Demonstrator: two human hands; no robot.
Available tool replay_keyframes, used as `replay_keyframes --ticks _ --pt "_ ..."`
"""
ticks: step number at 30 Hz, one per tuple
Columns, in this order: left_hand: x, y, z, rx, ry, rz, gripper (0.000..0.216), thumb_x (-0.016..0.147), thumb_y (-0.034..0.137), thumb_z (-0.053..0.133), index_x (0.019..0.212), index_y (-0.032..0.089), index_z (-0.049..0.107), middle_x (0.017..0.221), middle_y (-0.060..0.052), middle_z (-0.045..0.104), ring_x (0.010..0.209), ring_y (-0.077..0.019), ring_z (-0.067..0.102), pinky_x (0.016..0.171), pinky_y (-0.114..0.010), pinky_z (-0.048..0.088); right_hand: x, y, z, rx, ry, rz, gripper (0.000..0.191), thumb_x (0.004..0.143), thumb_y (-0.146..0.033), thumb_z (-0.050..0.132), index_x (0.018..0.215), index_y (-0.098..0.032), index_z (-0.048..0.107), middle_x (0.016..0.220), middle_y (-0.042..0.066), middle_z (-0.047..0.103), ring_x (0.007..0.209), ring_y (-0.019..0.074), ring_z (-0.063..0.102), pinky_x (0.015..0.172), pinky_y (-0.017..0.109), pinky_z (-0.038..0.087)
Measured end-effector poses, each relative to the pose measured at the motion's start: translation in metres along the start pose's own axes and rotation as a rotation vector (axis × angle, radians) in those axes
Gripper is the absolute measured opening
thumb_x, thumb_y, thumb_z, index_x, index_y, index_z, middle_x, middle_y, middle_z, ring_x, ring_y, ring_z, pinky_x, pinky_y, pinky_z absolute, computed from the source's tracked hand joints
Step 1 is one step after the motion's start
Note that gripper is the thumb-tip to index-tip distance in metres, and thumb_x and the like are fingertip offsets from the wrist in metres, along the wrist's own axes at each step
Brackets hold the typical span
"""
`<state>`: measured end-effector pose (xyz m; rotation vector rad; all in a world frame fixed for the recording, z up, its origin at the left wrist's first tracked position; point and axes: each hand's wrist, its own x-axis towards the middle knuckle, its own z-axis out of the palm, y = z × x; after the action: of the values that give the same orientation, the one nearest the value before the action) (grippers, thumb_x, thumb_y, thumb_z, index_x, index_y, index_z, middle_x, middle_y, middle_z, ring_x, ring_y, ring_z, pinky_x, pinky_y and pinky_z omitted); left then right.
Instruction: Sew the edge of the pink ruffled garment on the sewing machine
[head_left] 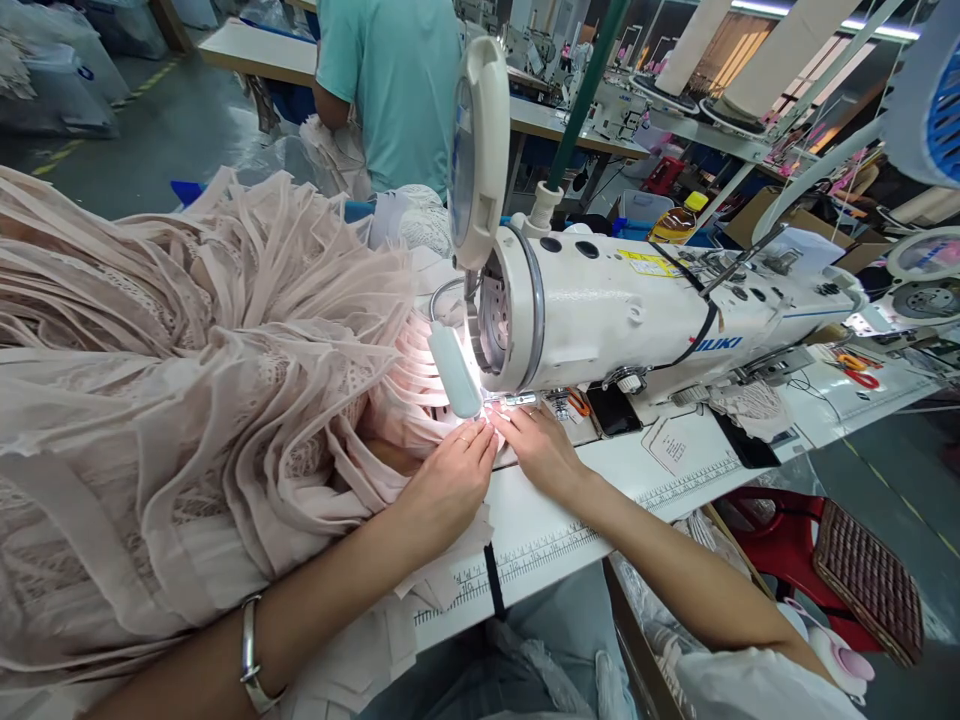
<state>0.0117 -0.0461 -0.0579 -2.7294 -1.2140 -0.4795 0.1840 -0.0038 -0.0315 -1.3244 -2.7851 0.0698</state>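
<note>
Along the side of the white sewing machine (600,320), blue lettering (716,344) reads JUKI, beside a black strap (699,325). On top of the machine's arm lies a yellow label (649,263), its print too small to read. A printed ruler scale (555,545) follows the front edge of the desk (517,505); a pale card (670,445) nearby bears several short lines of illegible writing. The fabric (300,400) is pale pink, with narrow plain bands and openwork lace panels; it is heaped in many loose, overlapping folds to the left of the machine and extends to the lit area below its head. The left hand (454,475) and right hand (540,450) meet there, fingers drawn together and fingertips on the fabric's edge; whether they pinch or merely press cannot be told. A pale lamp (454,370) hangs just above the fingertips.
</note>
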Motion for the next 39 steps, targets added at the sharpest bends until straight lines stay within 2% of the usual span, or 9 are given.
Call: replay_keyframes --ticks 8,13,17,20,26,33,39 --pt "0.000 0.000 0.001 0.027 0.027 0.001 0.043 0.092 0.003 0.033 0.128 -0.001 0.056 0.133 -0.022 0.061 0.127 -0.0267 0.056 0.108 -0.043 0.041 -0.001 0.007 0.012 0.069 0.045 -0.015 0.048 0.094 -0.004 0.030 0.131 -0.016 0.059 0.131 0.011 0.063 0.116 0.0238 0.058 0.100 0.042 0.048" --pt "0.001 -0.002 0.001 0.036 0.030 -0.014 0.042 0.093 0.004 0.033 0.127 0.000 0.057 0.132 -0.022 0.062 0.125 -0.0273 0.057 0.107 -0.043 0.042 0.000 0.006 0.011 0.056 0.024 0.015 0.051 0.092 -0.003 0.031 0.133 -0.017 0.058 0.120 0.012 0.067 0.110 0.0259 0.061 0.102 0.047 0.046" --pt "0.000 -0.003 0.008 -0.007 0.032 -0.048 0.043 0.092 0.003 0.034 0.129 0.001 0.055 0.132 -0.022 0.061 0.127 -0.0276 0.054 0.108 -0.045 0.041 0.002 0.006 0.011 0.055 -0.007 0.059 0.052 0.091 -0.002 0.031 0.132 -0.019 0.059 0.110 0.011 0.068 0.102 0.0262 0.062 0.101 0.048 0.043" --pt "-0.001 -0.004 0.014 -0.004 0.050 -0.069 0.042 0.094 0.006 0.034 0.130 0.003 0.055 0.131 -0.022 0.061 0.127 -0.0274 0.054 0.108 -0.046 0.041 0.003 0.009 0.012 0.085 -0.006 0.065 0.054 0.091 -0.002 0.031 0.133 -0.023 0.058 0.106 0.010 0.068 0.104 0.0257 0.060 0.104 0.049 0.039" --pt "-0.001 -0.006 0.014 0.066 0.092 -0.047 0.038 0.094 0.005 0.035 0.126 0.002 0.057 0.127 -0.020 0.063 0.121 -0.0269 0.058 0.104 -0.042 0.043 0.004 0.013 0.011 0.151 -0.040 0.056 0.060 0.085 -0.001 0.033 0.136 -0.024 0.055 0.113 0.009 0.065 0.111 0.0249 0.056 0.102 0.043 0.038" --pt "0.001 -0.008 0.008 0.024 0.034 -0.058 0.042 0.094 0.005 0.031 0.129 0.004 0.054 0.128 -0.021 0.062 0.120 -0.0280 0.057 0.101 -0.045 0.045 0.004 0.012 0.007 0.145 -0.082 0.106 0.063 0.083 0.000 0.034 0.135 -0.027 0.055 0.104 0.007 0.066 0.094 0.0221 0.060 0.100 0.040 0.039" --pt "0.001 -0.008 0.007 0.053 0.059 -0.063 0.044 0.095 0.005 0.028 0.130 0.003 0.053 0.125 -0.021 0.064 0.113 -0.0274 0.059 0.099 -0.045 0.045 0.005 0.011 0.008 0.130 -0.092 0.115 0.060 0.084 0.000 0.035 0.133 -0.027 0.056 0.105 0.007 0.066 0.096 0.0225 0.061 0.096 0.038 0.041"
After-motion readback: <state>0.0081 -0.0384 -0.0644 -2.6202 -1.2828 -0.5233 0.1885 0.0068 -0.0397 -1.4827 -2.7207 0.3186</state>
